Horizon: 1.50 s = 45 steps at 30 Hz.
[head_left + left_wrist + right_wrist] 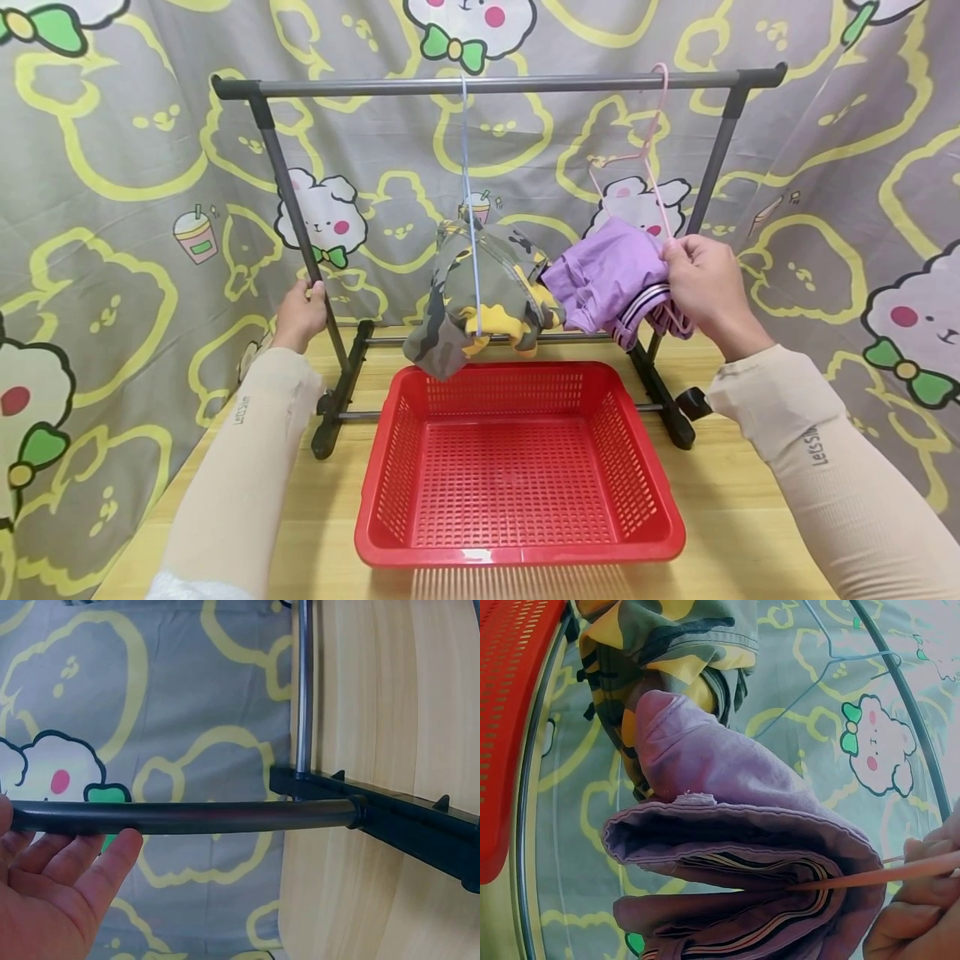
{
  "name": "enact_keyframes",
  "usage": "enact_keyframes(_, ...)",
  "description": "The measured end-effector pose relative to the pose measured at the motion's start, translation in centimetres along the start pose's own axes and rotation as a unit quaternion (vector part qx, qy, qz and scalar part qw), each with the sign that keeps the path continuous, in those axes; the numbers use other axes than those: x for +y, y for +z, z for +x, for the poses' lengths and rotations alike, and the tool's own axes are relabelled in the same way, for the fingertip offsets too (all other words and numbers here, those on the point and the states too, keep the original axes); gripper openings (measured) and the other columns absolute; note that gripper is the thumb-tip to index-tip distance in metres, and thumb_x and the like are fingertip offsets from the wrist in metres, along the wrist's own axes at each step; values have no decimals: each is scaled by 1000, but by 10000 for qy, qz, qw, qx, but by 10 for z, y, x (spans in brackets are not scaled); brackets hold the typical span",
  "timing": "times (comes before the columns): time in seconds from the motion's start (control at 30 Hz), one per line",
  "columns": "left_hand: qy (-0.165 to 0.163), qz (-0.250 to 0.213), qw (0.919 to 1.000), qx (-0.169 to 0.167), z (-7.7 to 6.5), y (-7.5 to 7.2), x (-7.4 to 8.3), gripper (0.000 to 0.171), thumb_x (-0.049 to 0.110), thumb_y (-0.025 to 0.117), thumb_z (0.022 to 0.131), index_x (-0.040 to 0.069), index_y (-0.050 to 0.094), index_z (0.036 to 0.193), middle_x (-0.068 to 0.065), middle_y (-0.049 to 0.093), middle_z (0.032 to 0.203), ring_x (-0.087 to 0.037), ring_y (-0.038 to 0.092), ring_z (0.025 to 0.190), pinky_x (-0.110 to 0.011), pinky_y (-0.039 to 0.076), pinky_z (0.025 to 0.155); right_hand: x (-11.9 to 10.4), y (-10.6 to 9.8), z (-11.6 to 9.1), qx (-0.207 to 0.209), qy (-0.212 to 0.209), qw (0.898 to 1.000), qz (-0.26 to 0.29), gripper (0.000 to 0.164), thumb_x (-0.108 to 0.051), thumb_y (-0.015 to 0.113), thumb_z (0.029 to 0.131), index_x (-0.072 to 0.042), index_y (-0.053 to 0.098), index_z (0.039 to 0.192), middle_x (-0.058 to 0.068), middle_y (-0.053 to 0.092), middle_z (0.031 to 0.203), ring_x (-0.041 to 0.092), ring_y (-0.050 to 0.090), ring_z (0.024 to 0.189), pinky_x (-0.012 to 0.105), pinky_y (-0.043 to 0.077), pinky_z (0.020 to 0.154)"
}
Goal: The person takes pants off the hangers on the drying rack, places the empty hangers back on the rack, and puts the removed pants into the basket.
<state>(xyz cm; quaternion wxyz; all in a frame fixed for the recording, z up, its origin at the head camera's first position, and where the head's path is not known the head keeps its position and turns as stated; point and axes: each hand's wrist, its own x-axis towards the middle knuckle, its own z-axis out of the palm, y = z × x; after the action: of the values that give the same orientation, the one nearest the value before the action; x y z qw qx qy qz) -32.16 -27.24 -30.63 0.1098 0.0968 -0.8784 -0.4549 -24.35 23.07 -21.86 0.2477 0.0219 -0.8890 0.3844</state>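
My left hand (302,315) holds the left upright post (187,817) of a dark clothes rack (517,85), thumb on one side and fingers on the other. On the right, my right hand (705,275) pinches the side of a pink hanger (655,154), whose hook sits over the top bar. A folded purple garment (611,271) with striped trim hangs on that hanger. In the right wrist view the pink wire runs into the folds of the purple garment (742,832). Beside it, a camouflage garment (491,287) hangs from a blue hanger (470,167).
A red perforated basket (517,554) stands on the wooden table (750,517) in front of the rack. The rack's black feet (341,400) flank it, with a caster (693,403) at the right. A patterned curtain (150,275) surrounds the table.
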Motion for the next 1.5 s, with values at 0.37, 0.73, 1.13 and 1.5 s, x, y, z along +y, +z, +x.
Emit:
enact_keyframes(0.37,-30,-28,10000,4,1,1,-2,56,47,21,96,7,36,131,-22,50,115,-33,50,98,-40,41,80,0,-3,-1,45,4,10000,-45,49,-43,36,95,-1,61,97,14,56,88,20,46,81,32,34,67)
enact_keyframes(0.73,-18,-113,9999,53,4,2,-5,56,49,22,96,7,38,129,-20,51,112,-31,52,94,-38,43,79,3,-8,0,227,-93,9996,-110,47,-40,38,95,0,63,93,15,57,84,20,46,79,32,33,65)
enact_keyframes(1.13,-77,-1,10000,45,4,2,-6,58,51,21,95,8,38,129,-19,51,110,-31,51,93,-38,41,77,6,-14,-3,155,-31,9997,-175,47,-40,38,94,0,63,97,14,58,89,19,46,82,30,33,68)
enact_keyframes(1.5,5,-43,9999,109,3,3,-5,55,48,22,96,6,40,126,-20,52,110,-30,52,91,-38,42,76,7,-17,-4,160,-18,9998,-89,48,-42,38,94,0,62,98,13,59,87,18,46,81,29,33,67)
